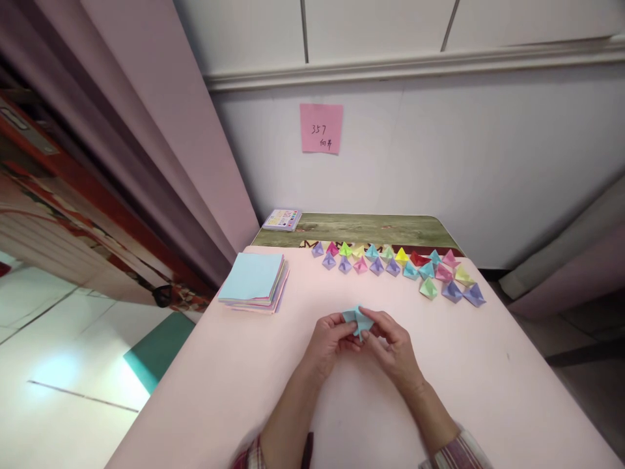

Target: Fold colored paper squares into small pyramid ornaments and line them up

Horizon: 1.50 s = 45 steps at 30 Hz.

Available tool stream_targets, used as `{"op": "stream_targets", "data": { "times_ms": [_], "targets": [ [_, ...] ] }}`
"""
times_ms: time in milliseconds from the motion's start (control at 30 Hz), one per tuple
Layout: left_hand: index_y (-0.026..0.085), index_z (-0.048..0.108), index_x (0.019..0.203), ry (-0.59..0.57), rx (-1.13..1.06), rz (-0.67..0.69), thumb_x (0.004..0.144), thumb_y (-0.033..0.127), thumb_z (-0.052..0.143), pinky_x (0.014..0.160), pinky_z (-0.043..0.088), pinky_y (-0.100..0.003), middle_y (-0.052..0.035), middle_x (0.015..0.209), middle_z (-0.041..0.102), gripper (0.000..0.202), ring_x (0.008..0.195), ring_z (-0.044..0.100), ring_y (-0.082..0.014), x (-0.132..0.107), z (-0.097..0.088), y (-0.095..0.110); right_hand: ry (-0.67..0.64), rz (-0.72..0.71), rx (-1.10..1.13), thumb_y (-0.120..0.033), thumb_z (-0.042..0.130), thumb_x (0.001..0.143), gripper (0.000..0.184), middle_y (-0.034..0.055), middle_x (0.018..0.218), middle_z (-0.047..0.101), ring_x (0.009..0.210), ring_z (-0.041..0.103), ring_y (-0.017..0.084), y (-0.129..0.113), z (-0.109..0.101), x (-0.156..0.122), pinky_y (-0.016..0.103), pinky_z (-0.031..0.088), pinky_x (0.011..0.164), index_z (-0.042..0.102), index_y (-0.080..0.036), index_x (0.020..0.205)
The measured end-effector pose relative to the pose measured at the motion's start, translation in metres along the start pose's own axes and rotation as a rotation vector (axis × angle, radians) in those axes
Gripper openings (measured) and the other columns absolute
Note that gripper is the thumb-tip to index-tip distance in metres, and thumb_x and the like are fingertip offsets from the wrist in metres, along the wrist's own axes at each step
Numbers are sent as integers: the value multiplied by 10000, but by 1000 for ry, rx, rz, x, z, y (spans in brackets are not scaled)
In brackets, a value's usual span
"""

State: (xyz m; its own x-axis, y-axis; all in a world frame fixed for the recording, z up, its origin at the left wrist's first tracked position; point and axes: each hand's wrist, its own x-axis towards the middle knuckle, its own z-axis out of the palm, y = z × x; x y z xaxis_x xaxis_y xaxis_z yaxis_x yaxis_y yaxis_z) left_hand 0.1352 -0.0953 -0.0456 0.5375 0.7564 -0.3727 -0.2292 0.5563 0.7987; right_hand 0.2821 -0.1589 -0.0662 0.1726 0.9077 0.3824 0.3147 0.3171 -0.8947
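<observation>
Plaid sleeves (461,449) nearest. Left hand (328,340) and right hand (398,350) jointly pinch a folded blue paper (362,320) over the bench (244,378); fold details hard to tell. Should be light, crisp, easily creased: grip edges, fingertips only. Paper stack (254,277) beyond them, leftward; folded paper pieces (393,267) beyond, mostly rightward.

Mauve curtains (141,124) hang left of a white wall (415,150), and light (55,370) glares on pale floor tiles (34,430).

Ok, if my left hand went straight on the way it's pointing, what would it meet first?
Your left hand would first meet the light-blue folded paper it's holding, then probably your right hand; exact depth is unclear.
</observation>
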Motion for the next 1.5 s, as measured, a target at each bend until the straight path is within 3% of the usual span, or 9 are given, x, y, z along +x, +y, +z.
{"op": "stream_targets", "data": {
  "times_ms": [233, 333, 467, 667, 1067, 1267, 1500],
  "targets": [
    [85, 693, 843, 27, 37, 18, 674, 352, 788, 524, 515, -209, -60, 648, 682, 330, 541, 618, -117, 1, -1, 0, 66, 313, 322, -440, 627, 845, 387, 40, 829, 650, 711, 622, 172, -2, -1, 2, 295, 533, 655, 616, -209, 1155],
    [90, 682, 826, 99, 71, 70, 679, 368, 782, 542, 531, -224, -75, 711, 703, 330, 581, 646, -136, 3, -1, 0, 124, 459, 403, -496, 681, 791, 347, 17, 694, 625, 588, 589, 146, -1, 1, 3, 258, 503, 549, 629, -183, 933],
    [105, 663, 794, 159, 154, 129, 675, 362, 779, 549, 544, -241, -56, 671, 697, 306, 567, 652, -146, 4, -1, -3, 69, 589, 411, -519, 724, 742, 368, -16, 521, 565, 442, 490, 100, 2, 8, 1, 205, 408, 425, 621, -166, 744],
    [108, 658, 795, 136, 198, 143, 674, 375, 773, 550, 555, -260, -43, 632, 686, 314, 568, 661, -163, 3, 5, -6, 105, 641, 492, -510, 753, 711, 397, -29, 475, 556, 395, 440, 78, 1, 16, -1, 188, 345, 389, 553, -177, 631],
    [126, 654, 815, 49, 239, 196, 721, 424, 735, 606, 570, -300, -52, 685, 706, 323, 601, 686, -192, 0, 10, -7, 252, 665, 482, -512, 771, 668, 384, -29, 459, 529, 395, 419, 91, -1, 23, -1, 216, 313, 383, 586, -182, 601],
    [129, 649, 831, -2, 236, 209, 735, 416, 733, 612, 564, -308, -45, 689, 706, 314, 574, 668, -181, 1, 9, -8, 238, 645, 407, -550, 735, 693, 402, -31, 463, 535, 404, 435, 100, -8, 23, 0, 227, 327, 403, 584, -191, 593],
    [134, 639, 766, 48, 265, 219, 704, 402, 760, 613, 554, -295, -45, 682, 705, 301, 605, 671, -184, 2, 6, -12, 177, 637, 307, -579, 680, 743, 429, -31, 465, 522, 412, 422, 107, -6, 20, -2, 234, 327, 418, 555, -197, 595]
  ]
}}
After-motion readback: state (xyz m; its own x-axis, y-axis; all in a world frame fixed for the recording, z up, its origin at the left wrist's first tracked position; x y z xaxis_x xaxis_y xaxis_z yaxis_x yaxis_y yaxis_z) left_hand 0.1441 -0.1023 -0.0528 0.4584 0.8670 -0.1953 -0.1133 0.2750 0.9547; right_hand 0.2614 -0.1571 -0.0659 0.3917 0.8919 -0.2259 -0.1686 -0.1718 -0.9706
